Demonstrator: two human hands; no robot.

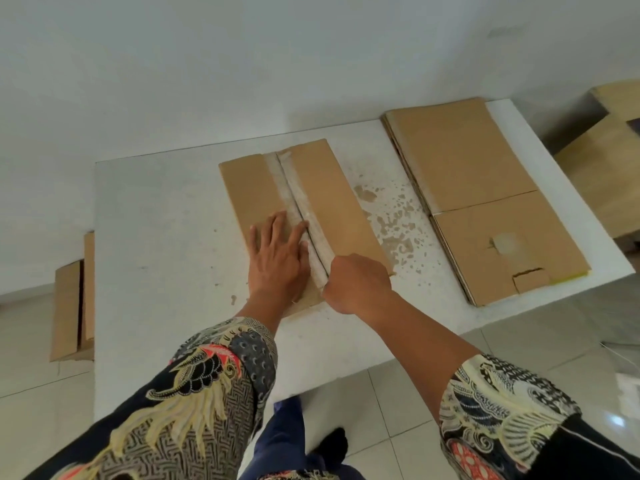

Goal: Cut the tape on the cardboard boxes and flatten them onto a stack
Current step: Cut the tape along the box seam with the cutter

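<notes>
Head view | left hand [277,258] flat on box [332,188], fingers straight | right hand [360,282] fisted at tape [304,202], contents unseen

A taped brown cardboard box [304,202] lies mid-worktop [156,237], both hands at its near end; a stack of flattened brown cardboard boxes [485,199] sits to its right, another brown cardboard box [71,306] on the floor left.

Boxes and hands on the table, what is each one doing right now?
Taped box: lying flat on the white table, tape strip on its seam.
Left hand: fingers straight, pressing the box down.
Right hand: curled into a fist at the tape's near end; any tool is hidden.
Flattened stack: lying flat on the table's right side.
</notes>
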